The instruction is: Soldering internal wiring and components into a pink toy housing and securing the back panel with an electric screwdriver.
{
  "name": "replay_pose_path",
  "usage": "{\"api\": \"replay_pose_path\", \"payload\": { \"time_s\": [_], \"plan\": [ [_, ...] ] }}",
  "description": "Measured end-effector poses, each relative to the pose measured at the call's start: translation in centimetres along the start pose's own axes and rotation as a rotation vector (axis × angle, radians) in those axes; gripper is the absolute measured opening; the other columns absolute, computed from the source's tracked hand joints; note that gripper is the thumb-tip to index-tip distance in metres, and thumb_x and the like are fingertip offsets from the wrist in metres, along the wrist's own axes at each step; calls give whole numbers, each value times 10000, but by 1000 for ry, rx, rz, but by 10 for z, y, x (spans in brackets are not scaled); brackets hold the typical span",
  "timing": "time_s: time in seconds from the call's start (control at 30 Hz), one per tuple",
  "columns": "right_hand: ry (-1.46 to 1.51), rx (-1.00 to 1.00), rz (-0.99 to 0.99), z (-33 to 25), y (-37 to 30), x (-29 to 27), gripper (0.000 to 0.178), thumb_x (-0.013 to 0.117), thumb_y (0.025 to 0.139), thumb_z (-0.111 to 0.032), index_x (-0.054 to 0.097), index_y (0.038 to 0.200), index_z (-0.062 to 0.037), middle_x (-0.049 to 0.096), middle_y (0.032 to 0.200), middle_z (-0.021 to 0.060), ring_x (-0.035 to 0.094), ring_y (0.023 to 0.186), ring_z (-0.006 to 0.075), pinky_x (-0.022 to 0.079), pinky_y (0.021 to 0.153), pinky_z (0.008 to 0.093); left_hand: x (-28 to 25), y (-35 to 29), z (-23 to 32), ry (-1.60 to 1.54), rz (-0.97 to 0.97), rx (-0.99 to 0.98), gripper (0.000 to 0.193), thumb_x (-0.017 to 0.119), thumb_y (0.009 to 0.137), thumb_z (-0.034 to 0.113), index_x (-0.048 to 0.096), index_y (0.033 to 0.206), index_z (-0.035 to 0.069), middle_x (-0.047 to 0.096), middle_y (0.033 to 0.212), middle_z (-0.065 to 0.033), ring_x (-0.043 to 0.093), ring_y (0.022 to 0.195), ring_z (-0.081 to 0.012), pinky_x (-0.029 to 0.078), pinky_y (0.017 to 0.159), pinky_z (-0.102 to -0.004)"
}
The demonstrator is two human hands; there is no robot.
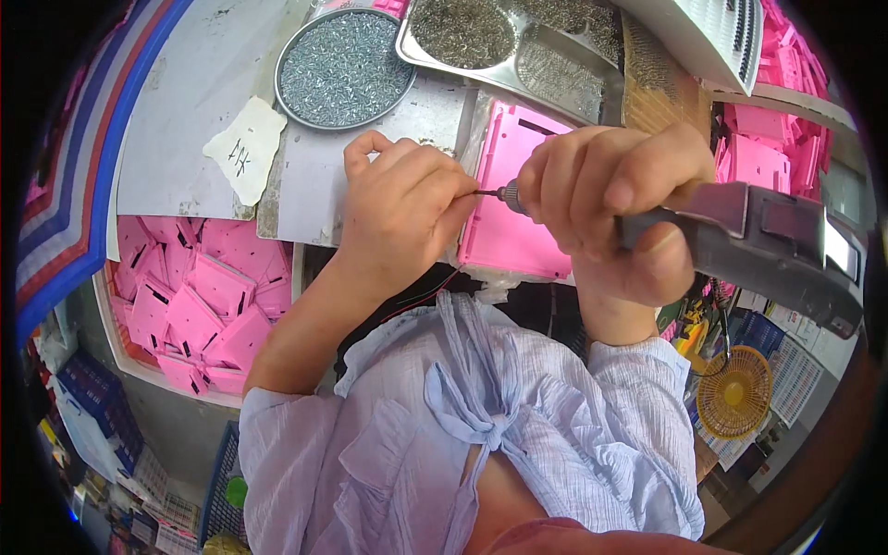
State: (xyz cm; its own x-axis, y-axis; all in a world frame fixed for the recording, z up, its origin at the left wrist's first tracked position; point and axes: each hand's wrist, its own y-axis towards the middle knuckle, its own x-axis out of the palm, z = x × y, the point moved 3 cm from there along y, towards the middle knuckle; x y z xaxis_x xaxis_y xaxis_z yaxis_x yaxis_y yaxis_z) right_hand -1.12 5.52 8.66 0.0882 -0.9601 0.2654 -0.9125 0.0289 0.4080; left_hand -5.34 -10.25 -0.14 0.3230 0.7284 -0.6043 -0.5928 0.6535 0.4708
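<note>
My right hand (615, 199) grips a dark electric screwdriver (768, 259), its body reaching out to the right. From its knurled chuck (509, 193), a thin bit points left to the fingertips of my left hand (402, 199). Those fingers are pinched together at the bit's tip; whatever lies between them is too small to make out. Beneath the tool, a flat pink plastic panel (499, 240) rests on the bench, partly covered by my right hand. It has raised edges and a dark slot near its top.
A round tray (279, 81) of small silvery screws stands at the back. Beside it, a steel compartment tray (439, 65) holds darker small metal parts. More pink panels (208, 296) fill a bin at left, others (763, 162) lie at right. A torn paper (245, 153) lies left.
</note>
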Motion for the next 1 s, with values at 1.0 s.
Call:
{"api": "replay_pose_path", "payload": {
  "time_s": [1.0],
  "plan": [
    [-123, 98, -51, 12, -29, -1, 270, 715, 966, -257, 563, 1005, -38, 513, 639, 9, 469, 531, 126, 393, 492, 309, -31, 15, -74, -362, -29, -223, 104, 766, 865, 176, 708, 909, 101, 696, 955, -18, 616, 902, -248, 361, 883, -432]
  ]
}}
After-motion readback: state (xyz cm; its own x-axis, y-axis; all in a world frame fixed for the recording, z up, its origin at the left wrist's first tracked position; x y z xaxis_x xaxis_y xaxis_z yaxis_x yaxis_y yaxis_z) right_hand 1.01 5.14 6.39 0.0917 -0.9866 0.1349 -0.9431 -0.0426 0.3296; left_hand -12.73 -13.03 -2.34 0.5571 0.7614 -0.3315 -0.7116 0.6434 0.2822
